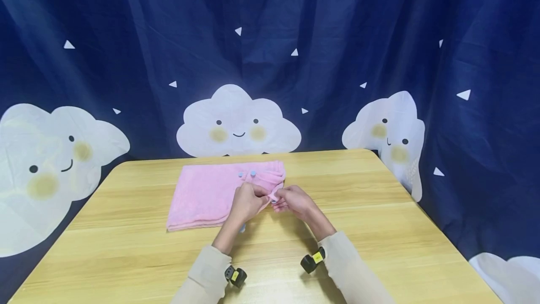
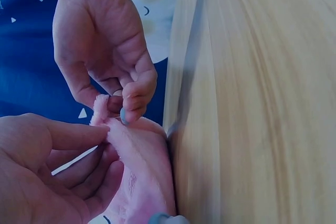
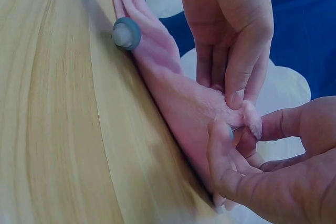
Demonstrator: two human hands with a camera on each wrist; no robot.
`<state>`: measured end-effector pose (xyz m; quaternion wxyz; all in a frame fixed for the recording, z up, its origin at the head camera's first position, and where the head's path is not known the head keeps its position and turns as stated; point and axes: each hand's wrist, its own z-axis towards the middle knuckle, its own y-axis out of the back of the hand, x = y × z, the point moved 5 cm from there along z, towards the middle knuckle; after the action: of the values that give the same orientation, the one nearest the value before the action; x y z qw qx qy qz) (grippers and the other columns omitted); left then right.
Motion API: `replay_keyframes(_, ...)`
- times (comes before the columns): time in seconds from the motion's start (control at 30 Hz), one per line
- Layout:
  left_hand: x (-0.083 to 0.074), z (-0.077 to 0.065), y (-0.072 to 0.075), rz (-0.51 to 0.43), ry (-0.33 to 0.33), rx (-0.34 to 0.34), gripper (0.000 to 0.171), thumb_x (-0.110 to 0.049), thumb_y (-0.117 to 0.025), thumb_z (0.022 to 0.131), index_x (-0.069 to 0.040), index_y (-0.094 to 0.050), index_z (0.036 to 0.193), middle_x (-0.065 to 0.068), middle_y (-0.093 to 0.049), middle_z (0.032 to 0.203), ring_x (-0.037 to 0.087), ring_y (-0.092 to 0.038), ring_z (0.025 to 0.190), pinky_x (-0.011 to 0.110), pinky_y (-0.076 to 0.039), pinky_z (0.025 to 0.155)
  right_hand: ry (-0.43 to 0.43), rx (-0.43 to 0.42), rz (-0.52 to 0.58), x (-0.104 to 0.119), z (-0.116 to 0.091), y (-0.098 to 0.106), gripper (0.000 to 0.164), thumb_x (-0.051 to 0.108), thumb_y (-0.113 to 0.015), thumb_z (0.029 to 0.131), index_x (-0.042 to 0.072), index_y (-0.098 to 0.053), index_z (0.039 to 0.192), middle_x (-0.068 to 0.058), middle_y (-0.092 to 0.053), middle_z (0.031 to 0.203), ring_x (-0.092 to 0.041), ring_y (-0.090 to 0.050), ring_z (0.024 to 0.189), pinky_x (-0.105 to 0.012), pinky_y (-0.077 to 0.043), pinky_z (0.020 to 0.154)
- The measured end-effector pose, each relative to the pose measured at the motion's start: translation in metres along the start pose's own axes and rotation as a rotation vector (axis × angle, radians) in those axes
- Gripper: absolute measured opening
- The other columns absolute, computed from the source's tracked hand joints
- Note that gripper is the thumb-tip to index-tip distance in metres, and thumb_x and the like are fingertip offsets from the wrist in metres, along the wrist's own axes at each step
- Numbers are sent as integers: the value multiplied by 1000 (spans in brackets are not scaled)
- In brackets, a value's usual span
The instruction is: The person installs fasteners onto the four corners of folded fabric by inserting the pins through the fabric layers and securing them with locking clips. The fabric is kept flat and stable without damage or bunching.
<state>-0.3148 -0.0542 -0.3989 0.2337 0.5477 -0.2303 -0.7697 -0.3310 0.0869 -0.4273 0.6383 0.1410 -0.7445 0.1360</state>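
A folded pink fleece cloth [image 1: 211, 191] lies on the table, its right corner gathered between both hands. My left hand [image 1: 246, 202] pinches the fleece near that corner between thumb and fingertips. Close beside it, my right hand [image 1: 298, 201] pinches the bunched edge. In the right wrist view a small blue button-like piece [image 3: 231, 132] sits at this edge against the right fingers, with a thin shiny line running from it to the fleece; the fingers partly hide it. A blue round fastener with a whitish knob [image 3: 126, 34] sticks out from the front edge of the cloth.
Two blue round pieces, one of them a larger button [image 1: 253, 173], sit on the far part of the cloth. The wooden table [image 1: 371, 229] reaches back to a dark blue curtain [image 1: 270, 60] with white clouds. A black wrist camera [image 1: 235, 276] sits by the left sleeve.
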Motion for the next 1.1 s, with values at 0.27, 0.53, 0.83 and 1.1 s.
replay_keyframes(0.27, -1, 0, 0, 6, 14, 17, 8, -5, -76, 77, -12, -78, 81, -1, -73, 80, 14, -65, 76, 38, -54, 71, -1, 17, 4, 3, -3, -3, 27, -1, -40, 94, -23, -54, 101, -14, -60, 76, -14, -58, 63, -22, -54, 62)
replay_keyframes(0.53, -2, -1, 1, 9, 9, 21, 10, -4, -76, 76, -12, -79, 82, 0, -74, 80, 14, -64, 71, 37, -53, 69, 1, 2, 34, -4, 0, -3, 25, -1, -41, 92, -21, -56, 95, -11, -60, 71, -12, -57, 60, -19, -53, 58)
replay_keyframes(0.83, 0, -3, -2, 24, 37, 52, 8, -8, -78, 76, -12, -79, 82, 0, -73, 80, 13, -63, 73, 38, -53, 71, 4, -12, 35, -3, -5, -4, 25, 0, -41, 90, -19, -58, 93, -12, -62, 72, -11, -58, 60, -18, -52, 56)
replay_keyframes(1.1, -5, -2, -2, 92, 4, 39, 7, -10, -79, 75, -16, -79, 79, -4, -73, 78, 16, -65, 79, 41, -52, 79, 1, -15, 60, -2, -5, -4, 24, -2, -41, 90, -18, -58, 92, -12, -62, 71, -12, -58, 60, -17, -52, 56)
